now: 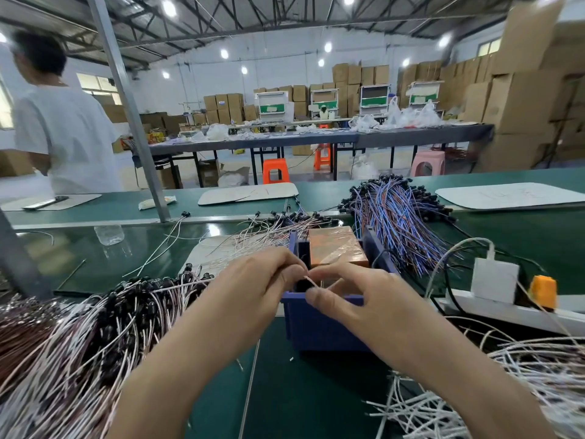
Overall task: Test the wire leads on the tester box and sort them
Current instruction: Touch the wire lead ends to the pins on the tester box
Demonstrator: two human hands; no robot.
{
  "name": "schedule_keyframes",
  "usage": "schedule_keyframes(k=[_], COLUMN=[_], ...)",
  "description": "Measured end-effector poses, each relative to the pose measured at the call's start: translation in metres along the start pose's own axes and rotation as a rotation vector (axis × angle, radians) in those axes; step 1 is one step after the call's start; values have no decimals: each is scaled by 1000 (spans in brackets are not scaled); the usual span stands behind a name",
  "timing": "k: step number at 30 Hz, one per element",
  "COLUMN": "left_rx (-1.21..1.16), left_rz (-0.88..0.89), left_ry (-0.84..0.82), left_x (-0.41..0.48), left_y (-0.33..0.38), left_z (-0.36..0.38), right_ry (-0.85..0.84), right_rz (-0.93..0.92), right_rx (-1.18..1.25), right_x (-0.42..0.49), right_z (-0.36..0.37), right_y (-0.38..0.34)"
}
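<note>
A blue plastic bin (319, 324) stands in the middle of the green bench, with an orange-brown tester box (335, 250) inside it. Both hands meet over the bin's near rim. My left hand (253, 289) and my right hand (354, 296) together pinch one thin white wire lead (311, 281) with a black end. A big heap of white and brown leads (79, 337) with black ends lies at the left. More white leads (522, 384) lie at the lower right.
Blue and brown leads (395, 213) fan out behind the bin. A white power strip (506, 307) with a white adapter and an orange plug sits at the right. A person in white (66, 131) stands at the far left beyond a metal post (133, 122).
</note>
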State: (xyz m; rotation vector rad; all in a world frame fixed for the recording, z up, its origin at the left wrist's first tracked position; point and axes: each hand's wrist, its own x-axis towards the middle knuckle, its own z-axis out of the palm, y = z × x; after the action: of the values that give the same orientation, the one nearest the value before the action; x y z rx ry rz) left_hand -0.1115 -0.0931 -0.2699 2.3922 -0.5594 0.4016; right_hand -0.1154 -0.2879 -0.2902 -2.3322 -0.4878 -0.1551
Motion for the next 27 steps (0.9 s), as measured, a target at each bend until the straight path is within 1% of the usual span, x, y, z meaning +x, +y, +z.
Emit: schedule_keyframes(k=[2,5,8,12,14,16,19,21,24,27], left_rx=[-27,-55,-76,-56,-73,-182,-266,-292,-403,-563], left_rz=[18,20,-4,-69,-110,-137,-101,-77,-71,-109], left_ry=[25,38,38,-3,-9,-30,-68,-136,-245,-262], left_x=[-1,-1,-3,-5,-7,-8,-7,-4,0,2], left_y=[-1,-2,-4,-9,-15,-16,-7,-1,7,11], left_z=[-3,-5,-6,-12,-17,-19,-11,0,13,18], right_ry=[-44,-65,-32,62,118,172,164,158,223,253], right_rz=[12,-15,-43,-60,-89,-126,-102,-64,-21,-1], right_rx=[-37,-14,59,171,285,452,773,930,1082,1182], right_x=[0,0,-2,-2,-2,-1,-2,-1,1,0], right_z=[-2,0,1,-6,-11,-16,-19,-19,-19,-21], right_y=[1,0,0,7,9,8,3,2,3,2])
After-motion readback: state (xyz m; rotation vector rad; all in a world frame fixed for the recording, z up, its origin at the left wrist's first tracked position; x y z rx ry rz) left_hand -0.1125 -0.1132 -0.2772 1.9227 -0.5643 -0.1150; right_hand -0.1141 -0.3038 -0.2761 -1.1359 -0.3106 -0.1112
